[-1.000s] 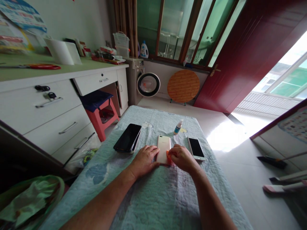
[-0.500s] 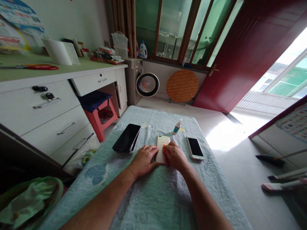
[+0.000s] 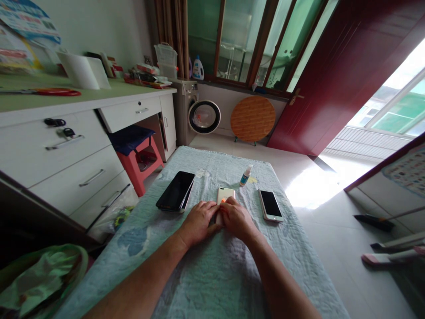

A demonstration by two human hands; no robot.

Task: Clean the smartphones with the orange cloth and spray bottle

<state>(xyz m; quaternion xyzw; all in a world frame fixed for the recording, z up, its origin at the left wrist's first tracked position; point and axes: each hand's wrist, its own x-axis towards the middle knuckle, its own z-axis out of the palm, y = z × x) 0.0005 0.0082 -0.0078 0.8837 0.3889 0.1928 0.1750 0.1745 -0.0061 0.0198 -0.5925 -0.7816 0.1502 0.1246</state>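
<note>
A white smartphone (image 3: 226, 193) lies back up on the cloth, its camera end pointing away from me. My left hand (image 3: 199, 220) grips its left edge, fingers bent and thumb at the near end. Above the phone's back, my right hand (image 3: 237, 218) pinches a small orange object (image 3: 223, 201), mostly covered by the fingers, so its kind is unclear. The two hands nearly touch, hiding the phone's lower half. Just beyond stands a small spray bottle (image 3: 245, 176) with a clear cap.
Dark-screened devices (image 3: 175, 191) lie stacked on the left, and another white phone (image 3: 270, 205) rests screen up on the right. A quilted light-blue cloth (image 3: 206, 274) covers the table. Left of it are a red stool (image 3: 139, 159), a white desk (image 3: 66, 150) and a bin (image 3: 81, 261).
My right hand has slid left across the phone's back with the orange object, closer to my left hand. The left hand stays in place.
</note>
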